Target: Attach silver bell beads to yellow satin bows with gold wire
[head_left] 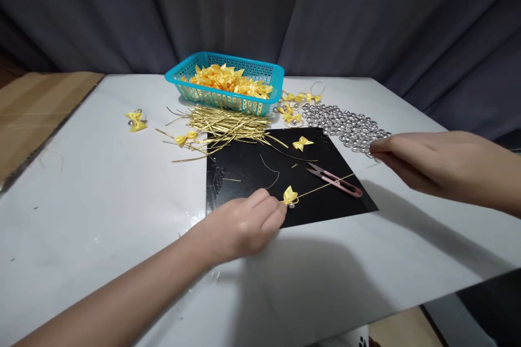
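1. While the left hand (244,225) pinches a yellow ribbon bow (290,195) at its knot, a gold wire tie (325,185) runs from that bow up and right across the black mat (252,173). Left grip: thumb and fingertips together, clamped on the bow.
2. Right hand (427,165) is out at the near edge of the pile of silver bells (345,124), fingertips pressed together. It may have one bell pinched, but can't tell from here (too small, hidden by the fingers).
3. Step in hand, my read: bow already on its wire tie, right hand fetching a bell to add to it.
4. Next move would call for bringing the right fingertips back to the bow and lining a small loop up with the free wire end; fine alignment, left hand must hold steady.
5. Bow sits just beyond the left fingertips, touching them, low over the mat's front part; bell pile is well apart from it, to the right.
6. Also on the counter (101,200): pink thread snips (336,180) under the wire, a loose bow (302,143), a heap of gold ties (220,127), a teal basket (268,73) of bows.
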A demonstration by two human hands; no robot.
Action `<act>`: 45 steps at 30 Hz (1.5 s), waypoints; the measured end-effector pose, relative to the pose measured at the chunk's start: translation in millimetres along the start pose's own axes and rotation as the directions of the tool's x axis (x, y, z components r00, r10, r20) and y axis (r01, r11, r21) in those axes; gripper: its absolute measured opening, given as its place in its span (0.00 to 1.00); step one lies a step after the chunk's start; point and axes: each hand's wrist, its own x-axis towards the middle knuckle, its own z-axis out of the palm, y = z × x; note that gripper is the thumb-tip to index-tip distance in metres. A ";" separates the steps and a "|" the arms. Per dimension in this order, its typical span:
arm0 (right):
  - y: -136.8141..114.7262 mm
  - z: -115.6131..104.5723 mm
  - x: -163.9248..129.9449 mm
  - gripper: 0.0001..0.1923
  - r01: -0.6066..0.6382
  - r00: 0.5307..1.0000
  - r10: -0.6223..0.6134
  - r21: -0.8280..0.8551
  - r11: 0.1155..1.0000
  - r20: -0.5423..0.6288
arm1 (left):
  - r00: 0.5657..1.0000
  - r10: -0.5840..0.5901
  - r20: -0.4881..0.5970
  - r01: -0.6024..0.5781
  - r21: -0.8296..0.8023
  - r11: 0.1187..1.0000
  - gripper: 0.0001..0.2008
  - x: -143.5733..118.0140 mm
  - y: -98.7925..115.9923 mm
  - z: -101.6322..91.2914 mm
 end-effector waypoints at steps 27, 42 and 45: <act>-89.7 71.1 29.0 0.15 -0.473 0.824 -0.048 0.732 0.490 0.565 | 0.664 -0.572 0.481 0.637 -0.765 0.097 0.04 6.1 -19.5 -1.7; -101.5 82.0 31.8 0.13 -0.686 0.727 0.267 0.684 0.247 0.633 | 0.615 -0.592 0.520 0.684 -0.725 0.073 0.05 5.3 -17.2 2.0; -99.1 85.5 31.1 0.16 -0.647 0.760 0.259 0.729 0.223 0.596 | 0.613 -0.582 0.535 0.713 -0.691 0.116 0.04 6.9 -17.5 2.8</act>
